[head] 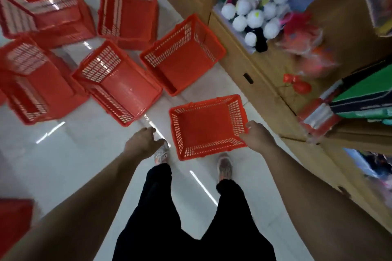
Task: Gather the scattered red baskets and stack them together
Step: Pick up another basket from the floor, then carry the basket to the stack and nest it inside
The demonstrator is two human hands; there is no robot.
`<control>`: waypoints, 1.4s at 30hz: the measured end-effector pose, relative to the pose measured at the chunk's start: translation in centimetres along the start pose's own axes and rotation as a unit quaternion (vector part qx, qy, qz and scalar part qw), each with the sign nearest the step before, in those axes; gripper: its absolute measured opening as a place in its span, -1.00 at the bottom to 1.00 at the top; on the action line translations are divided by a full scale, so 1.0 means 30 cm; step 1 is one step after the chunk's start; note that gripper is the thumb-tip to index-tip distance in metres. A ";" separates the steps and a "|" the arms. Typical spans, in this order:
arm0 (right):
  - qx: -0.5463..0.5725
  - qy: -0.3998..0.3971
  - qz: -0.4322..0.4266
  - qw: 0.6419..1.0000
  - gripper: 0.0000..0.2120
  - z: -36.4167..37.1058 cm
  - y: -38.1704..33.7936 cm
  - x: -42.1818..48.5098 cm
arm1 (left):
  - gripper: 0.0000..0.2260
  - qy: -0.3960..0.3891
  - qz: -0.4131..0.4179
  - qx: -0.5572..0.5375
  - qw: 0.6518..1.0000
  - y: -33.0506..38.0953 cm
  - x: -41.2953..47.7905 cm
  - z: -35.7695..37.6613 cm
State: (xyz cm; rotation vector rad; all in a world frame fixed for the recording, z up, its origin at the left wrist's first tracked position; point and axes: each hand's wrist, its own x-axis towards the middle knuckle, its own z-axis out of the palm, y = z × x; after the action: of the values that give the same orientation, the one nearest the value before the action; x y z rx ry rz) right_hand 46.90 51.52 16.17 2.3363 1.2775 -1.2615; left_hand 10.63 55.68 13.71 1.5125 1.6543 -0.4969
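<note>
My right hand gripped the near red basket by its rim corner; my left hand hung empty, seemingly relaxed.

A shop aisle: toy-stocked shelves beside red shopping baskets

Red basket in right hand, left hand free, more baskets on floor.
</note>
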 end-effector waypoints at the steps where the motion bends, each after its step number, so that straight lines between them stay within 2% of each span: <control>1: -0.004 -0.006 -0.010 1.000 -0.67 0.013 0.027 0.073 | -0.41 0.009 -0.026 -0.023 0.999 -0.004 0.024 0.049; 6: -0.044 -0.033 -0.047 0.997 -0.61 0.142 0.227 0.488 | -0.41 0.072 -0.139 -0.162 0.974 -0.014 0.233 0.352; 9: -0.053 -0.021 -0.045 0.997 -0.52 0.264 0.373 0.713 | -0.36 0.097 -0.198 -0.199 0.955 -0.036 0.400 0.557; 13: -0.053 0.028 -0.007 0.998 -0.28 0.445 0.554 0.950 | -0.29 0.126 -0.219 -0.207 0.945 -0.071 0.637 0.799; 16: -0.039 0.049 0.009 0.998 -0.21 0.547 0.653 1.082 | -0.20 0.139 -0.227 -0.215 0.940 -0.089 0.779 0.948; 18: -0.002 0.042 0.005 0.999 -0.25 0.594 0.692 1.143 | -0.24 0.137 -0.215 -0.233 0.938 -0.093 0.841 1.034; 20: 0.045 0.045 -0.012 0.998 -0.38 0.625 0.705 1.178 | -0.34 0.130 -0.196 -0.254 0.938 -0.092 0.879 1.097; 23: 0.095 0.084 -0.022 0.992 -0.49 0.642 0.701 1.183 | -0.49 0.156 -0.201 -0.259 0.932 -0.085 0.883 1.130; 25: 0.110 0.121 -0.026 0.986 -0.46 0.629 0.690 1.156 | -0.54 0.187 -0.186 -0.241 0.934 -0.079 0.846 1.119; 29: 0.106 0.180 -0.052 0.977 -0.44 0.560 0.646 1.030 | -0.54 0.236 -0.151 -0.281 0.918 -0.054 0.682 1.029; 36: 0.109 0.149 -0.085 0.979 -0.58 0.382 0.430 0.615 | -0.62 0.283 -0.183 -0.358 0.870 -0.108 0.175 0.750; 42: 0.056 0.142 -0.184 0.971 -0.56 0.208 0.036 0.157 | -0.71 0.351 -0.214 -0.381 0.828 -0.288 -0.413 0.508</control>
State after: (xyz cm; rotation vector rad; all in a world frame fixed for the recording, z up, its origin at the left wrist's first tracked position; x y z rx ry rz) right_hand 45.29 50.44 8.52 2.5095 1.8490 -1.1441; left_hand 6.29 34.70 12.38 0.7183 2.3727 0.5582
